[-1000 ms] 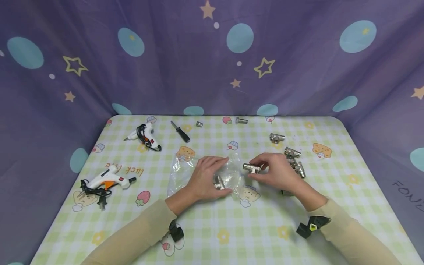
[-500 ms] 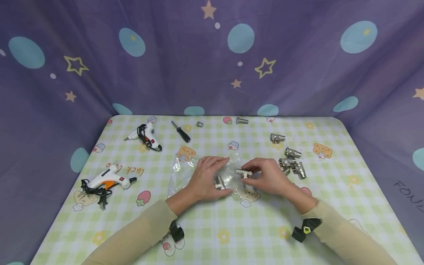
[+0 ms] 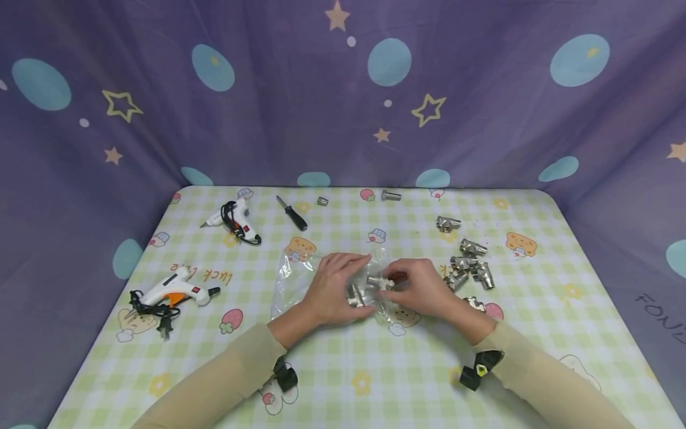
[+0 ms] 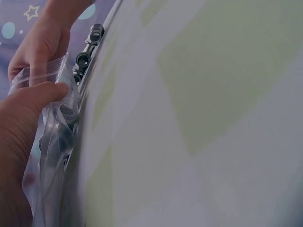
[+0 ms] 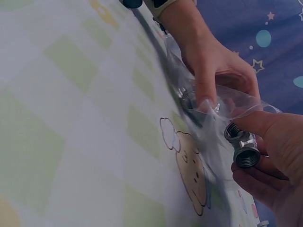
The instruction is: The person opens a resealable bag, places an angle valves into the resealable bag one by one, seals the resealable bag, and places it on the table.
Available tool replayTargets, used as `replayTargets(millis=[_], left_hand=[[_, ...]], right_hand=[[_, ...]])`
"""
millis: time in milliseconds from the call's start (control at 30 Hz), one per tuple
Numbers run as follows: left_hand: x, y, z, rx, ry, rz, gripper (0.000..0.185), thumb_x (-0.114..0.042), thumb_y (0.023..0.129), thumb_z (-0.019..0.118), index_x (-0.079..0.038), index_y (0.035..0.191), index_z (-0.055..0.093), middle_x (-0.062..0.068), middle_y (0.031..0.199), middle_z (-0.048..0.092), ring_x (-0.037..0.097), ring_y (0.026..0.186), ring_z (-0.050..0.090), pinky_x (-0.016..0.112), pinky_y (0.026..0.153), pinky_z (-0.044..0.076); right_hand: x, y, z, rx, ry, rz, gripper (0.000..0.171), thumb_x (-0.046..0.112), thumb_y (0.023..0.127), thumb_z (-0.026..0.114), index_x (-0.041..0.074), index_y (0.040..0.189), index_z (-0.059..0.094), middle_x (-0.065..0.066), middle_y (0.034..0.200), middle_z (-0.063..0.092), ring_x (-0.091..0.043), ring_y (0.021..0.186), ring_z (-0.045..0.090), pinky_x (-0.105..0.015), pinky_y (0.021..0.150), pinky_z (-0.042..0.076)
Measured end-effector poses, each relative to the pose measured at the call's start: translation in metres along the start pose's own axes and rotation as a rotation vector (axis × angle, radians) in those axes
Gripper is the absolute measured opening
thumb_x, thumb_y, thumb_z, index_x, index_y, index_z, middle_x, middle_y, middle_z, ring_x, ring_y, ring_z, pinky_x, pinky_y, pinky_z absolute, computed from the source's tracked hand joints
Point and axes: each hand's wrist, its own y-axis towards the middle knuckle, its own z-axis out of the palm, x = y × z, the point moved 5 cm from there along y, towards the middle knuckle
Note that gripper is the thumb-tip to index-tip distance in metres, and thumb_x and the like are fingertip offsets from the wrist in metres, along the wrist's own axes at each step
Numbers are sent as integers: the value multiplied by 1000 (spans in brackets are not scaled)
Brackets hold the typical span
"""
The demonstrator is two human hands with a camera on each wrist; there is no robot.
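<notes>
A clear plastic bag point(image 3: 296, 280) lies mid-table with a metal fitting point(image 3: 354, 294) inside it. My left hand point(image 3: 343, 285) pinches the bag's open edge, thumb point(image 4: 35, 99) on the film point(image 4: 51, 142). My right hand point(image 3: 399, 285) grips a silver tee fitting point(image 3: 378, 281) and holds it at the bag's mouth, touching the plastic. In the right wrist view the fitting point(image 5: 243, 145) sits between my right fingers point(image 5: 277, 137), just below the bag opening point(image 5: 227, 101) that the left hand point(image 5: 213, 61) holds up.
Several loose silver fittings point(image 3: 467, 266) lie right of my hands, one more point(image 3: 448, 223) farther back. Two white glue guns point(image 3: 236, 219) point(image 3: 174, 291) lie at the left. A black screwdriver point(image 3: 292, 213), a small nut point(image 3: 321, 201) and a bolt point(image 3: 391, 195) lie near the far edge.
My right hand has carried the tee fitting leftward, from beside the loose fittings to the bag's mouth. The left hand has stayed on the bag.
</notes>
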Motion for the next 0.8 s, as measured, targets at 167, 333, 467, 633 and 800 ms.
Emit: replayTargets(millis=[167, 333, 467, 633, 800], left_hand=[[-1, 0, 0, 8, 4, -3, 102, -59, 68, 93, -13, 152, 59, 3, 144, 65, 26, 134, 59, 52, 121, 41], [-2, 0, -1, 8, 4, -1, 101, -60, 68, 93, -13, 152, 59, 3, 144, 65, 26, 134, 60, 52, 121, 41], [-4, 0, -2, 10, 3, 5, 101, -61, 69, 92, -13, 151, 59, 3, 144, 65, 26, 134, 60, 53, 121, 41], [-5, 0, -2, 9, 3, 9, 101, -60, 68, 93, -12, 151, 60, 3, 144, 66, 26, 133, 60, 54, 119, 42], [-5, -1, -1, 2, 10, 16, 101, -61, 67, 93, -12, 149, 61, 3, 143, 66, 25, 133, 60, 53, 117, 43]], right_hand=[[0, 3, 6, -15, 7, -7, 29, 31, 83, 93, 16, 105, 81, 1, 98, 82, -10, 87, 79, -22, 81, 64], [-2, 4, 11, -32, 1, -4, 30, 32, 82, 93, 15, 104, 82, 0, 99, 83, -11, 87, 80, -22, 81, 64], [-2, 4, 16, -42, -13, -17, 30, 33, 81, 94, 15, 103, 82, 1, 97, 83, -8, 83, 77, -21, 78, 63], [-1, 6, 19, -57, -27, -55, 34, 34, 79, 95, 16, 106, 83, 4, 93, 82, -1, 71, 64, -20, 66, 56], [-1, 7, 22, -52, -16, -44, 33, 35, 79, 95, 17, 105, 82, 6, 94, 82, 5, 71, 65, -18, 65, 56]])
